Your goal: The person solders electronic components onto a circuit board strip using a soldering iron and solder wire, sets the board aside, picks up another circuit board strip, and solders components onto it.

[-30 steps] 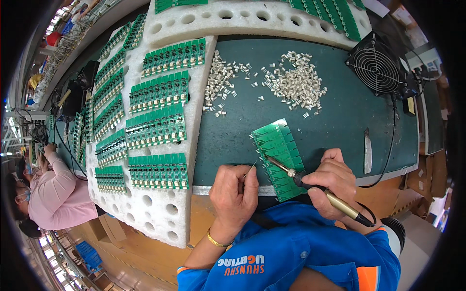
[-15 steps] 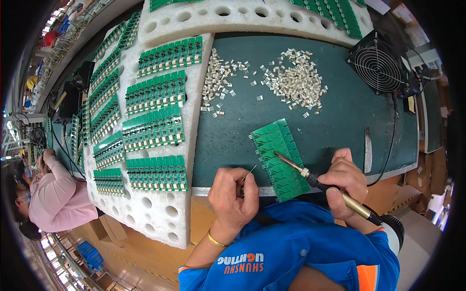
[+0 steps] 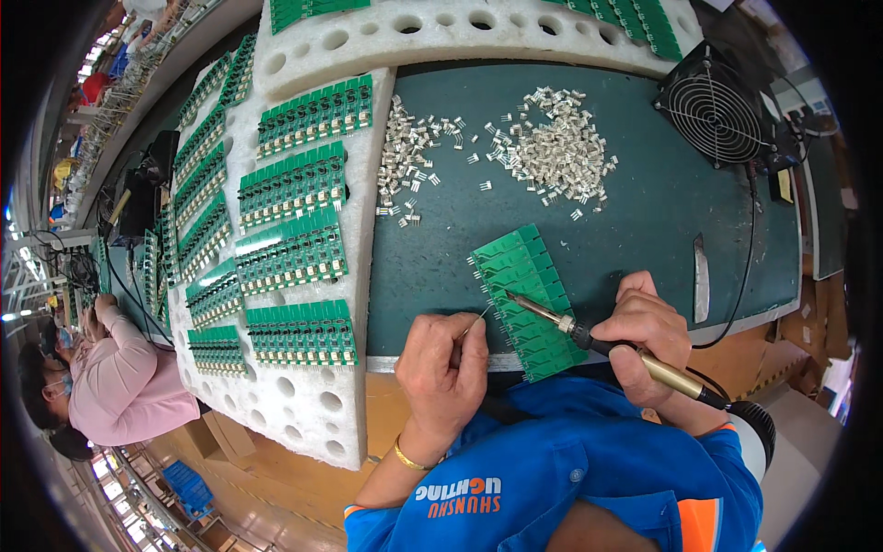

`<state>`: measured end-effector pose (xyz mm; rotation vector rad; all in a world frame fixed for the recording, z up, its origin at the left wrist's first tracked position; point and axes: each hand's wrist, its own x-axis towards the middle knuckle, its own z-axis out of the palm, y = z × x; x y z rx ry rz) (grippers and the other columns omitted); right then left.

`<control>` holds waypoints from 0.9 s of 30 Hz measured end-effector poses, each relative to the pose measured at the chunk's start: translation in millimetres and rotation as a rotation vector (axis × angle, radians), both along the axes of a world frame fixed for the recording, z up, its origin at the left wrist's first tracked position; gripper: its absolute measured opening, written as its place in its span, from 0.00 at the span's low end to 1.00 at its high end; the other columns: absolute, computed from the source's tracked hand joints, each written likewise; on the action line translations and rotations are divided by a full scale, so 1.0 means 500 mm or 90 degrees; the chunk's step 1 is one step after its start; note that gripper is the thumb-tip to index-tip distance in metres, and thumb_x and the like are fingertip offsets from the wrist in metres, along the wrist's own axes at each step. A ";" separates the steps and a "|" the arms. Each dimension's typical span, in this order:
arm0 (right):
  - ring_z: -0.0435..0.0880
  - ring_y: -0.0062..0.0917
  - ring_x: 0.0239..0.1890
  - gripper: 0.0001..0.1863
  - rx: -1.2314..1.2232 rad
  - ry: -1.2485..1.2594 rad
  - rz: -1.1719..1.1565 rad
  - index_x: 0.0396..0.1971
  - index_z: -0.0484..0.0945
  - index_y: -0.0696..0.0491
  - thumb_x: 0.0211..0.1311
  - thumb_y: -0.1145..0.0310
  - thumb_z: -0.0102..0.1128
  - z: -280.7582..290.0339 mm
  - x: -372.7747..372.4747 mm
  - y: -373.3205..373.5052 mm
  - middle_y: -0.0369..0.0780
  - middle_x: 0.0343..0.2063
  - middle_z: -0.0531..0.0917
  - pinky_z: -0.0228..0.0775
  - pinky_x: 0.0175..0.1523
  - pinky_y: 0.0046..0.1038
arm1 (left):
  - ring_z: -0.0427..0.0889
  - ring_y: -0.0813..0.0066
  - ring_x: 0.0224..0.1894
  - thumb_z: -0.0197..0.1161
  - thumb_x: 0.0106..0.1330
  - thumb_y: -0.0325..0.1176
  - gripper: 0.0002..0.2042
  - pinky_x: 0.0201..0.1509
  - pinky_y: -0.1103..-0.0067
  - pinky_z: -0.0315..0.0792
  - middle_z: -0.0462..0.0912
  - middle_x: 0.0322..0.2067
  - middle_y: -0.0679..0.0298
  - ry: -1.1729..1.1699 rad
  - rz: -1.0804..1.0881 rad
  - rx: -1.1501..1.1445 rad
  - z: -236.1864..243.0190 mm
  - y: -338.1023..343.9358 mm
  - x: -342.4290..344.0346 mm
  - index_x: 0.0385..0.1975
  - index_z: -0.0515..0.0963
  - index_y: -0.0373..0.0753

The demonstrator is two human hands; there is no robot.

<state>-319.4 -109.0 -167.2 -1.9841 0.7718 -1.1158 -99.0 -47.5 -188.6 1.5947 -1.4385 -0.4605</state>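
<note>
A green circuit board panel (image 3: 532, 345) lies on the near edge of the bench, its left edge lined with short metal pins. My right hand (image 3: 646, 336) is closed around the dark grip of a soldering iron (image 3: 537, 308). The iron's tip is over the board, near the pin edge; whether it touches cannot be made out. Between thumb and forefinger, my left hand (image 3: 443, 363) pinches a thin solder wire (image 3: 482, 316). That wire points up and right toward the board's pinned edge.
A pile of small white connectors (image 3: 556, 147) lies beyond the board, another beside the white foam tray (image 3: 326, 402) of circuit boards. At the far right stand a black fan (image 3: 713, 120) and its cable. A blade-like metal strip (image 3: 702, 281) lies nearby. A person in pink (image 3: 129, 377) sits far left.
The iron's tip has shifted slightly left across the board, toward the pins. The solder wire has come closer to the board's edge. Both hands keep their grips, and the view has shifted a little.
</note>
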 end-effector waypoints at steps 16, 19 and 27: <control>0.71 0.27 0.21 0.19 -0.025 -0.025 -0.033 0.36 0.78 0.58 0.63 0.54 0.64 0.006 -0.024 0.047 0.38 0.22 0.78 0.62 0.37 0.32 | 0.69 0.84 0.24 0.49 0.75 0.31 0.09 0.30 0.85 0.65 0.80 0.26 0.65 0.128 0.063 0.083 0.014 0.068 -0.016 0.40 0.75 0.32; 0.72 0.26 0.22 0.19 -0.014 -0.044 -0.037 0.36 0.79 0.58 0.64 0.54 0.63 0.007 -0.025 0.056 0.38 0.23 0.78 0.62 0.37 0.31 | 0.69 0.86 0.24 0.48 0.76 0.31 0.08 0.29 0.86 0.65 0.82 0.27 0.64 0.158 0.065 0.103 0.019 0.077 -0.022 0.43 0.71 0.33; 0.71 0.26 0.21 0.15 0.012 -0.038 -0.028 0.34 0.79 0.58 0.63 0.59 0.62 0.015 -0.026 0.065 0.38 0.21 0.77 0.63 0.37 0.31 | 0.75 0.86 0.22 0.55 0.72 0.25 0.03 0.25 0.86 0.68 0.83 0.25 0.64 0.169 0.023 0.095 0.016 0.074 -0.027 0.37 0.70 0.33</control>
